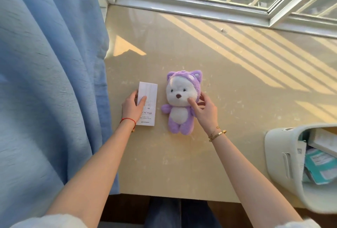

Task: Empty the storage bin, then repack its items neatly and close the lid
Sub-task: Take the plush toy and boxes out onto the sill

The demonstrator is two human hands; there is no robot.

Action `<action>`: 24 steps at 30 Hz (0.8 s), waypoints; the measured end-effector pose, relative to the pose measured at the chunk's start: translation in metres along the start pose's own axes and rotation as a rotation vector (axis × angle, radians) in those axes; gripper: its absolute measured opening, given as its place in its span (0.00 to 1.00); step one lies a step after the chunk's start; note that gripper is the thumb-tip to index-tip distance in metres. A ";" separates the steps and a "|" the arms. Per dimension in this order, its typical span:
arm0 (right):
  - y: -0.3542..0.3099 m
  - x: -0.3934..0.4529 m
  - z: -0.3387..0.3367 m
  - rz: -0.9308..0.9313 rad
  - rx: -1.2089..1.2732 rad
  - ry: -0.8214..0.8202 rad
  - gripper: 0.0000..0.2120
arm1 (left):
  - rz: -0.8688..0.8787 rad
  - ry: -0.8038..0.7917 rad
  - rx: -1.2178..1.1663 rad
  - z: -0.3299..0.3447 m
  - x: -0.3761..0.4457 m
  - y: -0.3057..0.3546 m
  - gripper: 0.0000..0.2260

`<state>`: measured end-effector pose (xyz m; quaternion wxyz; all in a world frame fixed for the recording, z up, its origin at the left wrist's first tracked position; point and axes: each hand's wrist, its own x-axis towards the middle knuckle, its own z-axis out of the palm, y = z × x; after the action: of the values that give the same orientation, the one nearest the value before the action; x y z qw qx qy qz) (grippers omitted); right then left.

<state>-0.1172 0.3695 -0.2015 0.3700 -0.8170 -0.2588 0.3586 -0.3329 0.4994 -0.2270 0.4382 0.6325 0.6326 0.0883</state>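
Note:
A purple and white plush toy lies face up on the beige sill. My right hand grips its head from the right, thumb on its cheek. A flat white box lies just left of the toy, and my left hand holds its left edge with fingers on top. The pale storage bin stands at the right edge, lid off, with a teal packet and papers still inside.
A blue curtain hangs along the left side, right next to the box. The window frame runs along the far edge of the sill. The sill's front edge is near my legs.

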 end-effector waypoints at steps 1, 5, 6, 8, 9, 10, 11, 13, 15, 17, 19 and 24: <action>-0.001 -0.002 -0.002 -0.018 -0.041 0.014 0.23 | 0.015 -0.017 0.029 -0.002 -0.003 0.001 0.21; -0.006 -0.016 -0.019 -0.122 -0.257 0.079 0.23 | 0.014 -0.029 0.150 -0.016 -0.021 0.005 0.23; -0.007 -0.022 -0.026 -0.156 -0.301 0.094 0.23 | 0.024 -0.018 0.174 -0.021 -0.028 0.007 0.24; -0.011 -0.036 -0.041 -0.224 -0.368 0.114 0.21 | 0.114 0.016 0.217 -0.031 -0.046 0.014 0.22; -0.013 -0.044 -0.050 -0.255 -0.400 0.122 0.20 | 0.173 0.038 0.231 -0.037 -0.057 0.019 0.20; -0.015 -0.052 -0.059 -0.280 -0.429 0.129 0.20 | 0.224 0.059 0.243 -0.043 -0.069 0.023 0.18; -0.016 -0.062 -0.069 -0.299 -0.455 0.133 0.19 | 0.259 0.076 0.256 -0.048 -0.080 0.028 0.17; -0.017 -0.082 -0.090 -0.329 -0.499 0.150 0.19 | 0.306 0.086 0.288 -0.055 -0.105 0.039 0.15; -0.015 -0.104 -0.114 -0.354 -0.525 0.179 0.19 | 0.355 0.087 0.313 -0.056 -0.131 0.051 0.15; -0.008 -0.126 -0.142 -0.361 -0.544 0.200 0.19 | 0.405 0.084 0.321 -0.053 -0.156 0.065 0.15; 0.002 -0.147 -0.171 -0.361 -0.572 0.215 0.19 | 0.461 0.082 0.334 -0.046 -0.181 0.080 0.14; 0.036 -0.185 -0.249 -0.400 -0.586 0.262 0.18 | 0.581 0.107 0.373 -0.012 -0.241 0.120 0.14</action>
<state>-0.0304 0.1165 -0.0403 0.2131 -0.8605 -0.4554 0.0823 -0.2983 0.3152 -0.0331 0.2378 0.8498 0.4534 0.1254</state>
